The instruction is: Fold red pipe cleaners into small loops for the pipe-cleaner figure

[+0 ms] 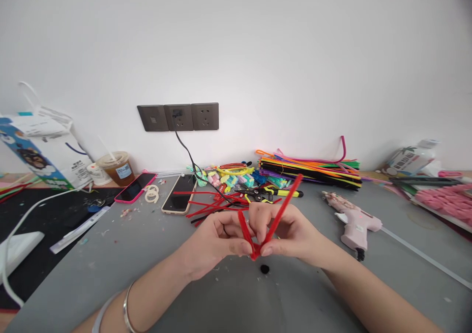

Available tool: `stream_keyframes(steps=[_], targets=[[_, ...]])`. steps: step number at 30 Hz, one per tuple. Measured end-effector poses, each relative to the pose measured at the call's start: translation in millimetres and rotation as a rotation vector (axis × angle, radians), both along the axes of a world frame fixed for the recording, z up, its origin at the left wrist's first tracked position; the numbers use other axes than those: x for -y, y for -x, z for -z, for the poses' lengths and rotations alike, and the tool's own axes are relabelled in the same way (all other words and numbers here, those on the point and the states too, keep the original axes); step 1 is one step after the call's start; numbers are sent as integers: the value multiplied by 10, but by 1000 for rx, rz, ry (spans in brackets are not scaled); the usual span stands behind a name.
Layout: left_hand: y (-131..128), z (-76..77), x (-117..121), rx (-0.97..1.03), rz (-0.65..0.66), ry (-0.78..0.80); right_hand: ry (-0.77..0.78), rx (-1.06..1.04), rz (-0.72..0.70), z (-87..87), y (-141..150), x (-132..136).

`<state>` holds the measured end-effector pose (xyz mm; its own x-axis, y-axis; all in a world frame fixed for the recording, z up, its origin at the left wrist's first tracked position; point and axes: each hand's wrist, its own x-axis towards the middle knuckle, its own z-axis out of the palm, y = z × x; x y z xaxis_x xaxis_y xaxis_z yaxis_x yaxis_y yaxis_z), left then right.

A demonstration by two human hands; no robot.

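Between my two hands is a red pipe cleaner (282, 210), bent into a V with its fold pointing down and its longer arm rising to the right. My left hand (224, 237) pinches it near the fold, thumb against fingers. From the other side my right hand (289, 232) grips it close to the same bend, thumb and fingertips closed. The fold itself is partly covered by my fingertips. Just below the hands a small black pom-pom (264, 269) lies on the grey mat (236, 298). Behind them, loose red pipe cleaners (206, 206) are scattered.
A pink glue gun (356, 225) lies at right with its glue stick trailing. Pliers (258, 194), a pipe cleaner bundle (309, 172) and two phones (179, 195) sit toward the wall. A drink cup (120, 169) and a carton (47, 151) stand left. A black cord (186, 146) hangs from the socket.
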<state>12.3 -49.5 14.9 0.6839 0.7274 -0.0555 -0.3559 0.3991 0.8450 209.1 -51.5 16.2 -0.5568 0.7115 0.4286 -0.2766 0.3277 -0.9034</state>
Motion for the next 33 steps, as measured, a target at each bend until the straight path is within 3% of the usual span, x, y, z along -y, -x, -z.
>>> stream_keyframes(steps=[9, 12, 19, 25, 28, 33], targets=[[-9, -22, -1, 19, 111, -3, 209, -96, -148, -35, 68, 21], [-12, -19, -4, 10, 81, -1, 243, -121, -156, -27, 68, 12], [3, 26, -42, 7, -169, 50, 144, -85, 149, -29, 34, -22], [-5, 50, -75, -16, -409, 39, -34, 8, 248, -9, 56, -6], [-4, 52, -72, -53, -407, 8, -38, -11, 273, -3, 72, -1], [13, 53, -48, -83, -276, -56, 41, -116, 317, -13, 95, -6]])
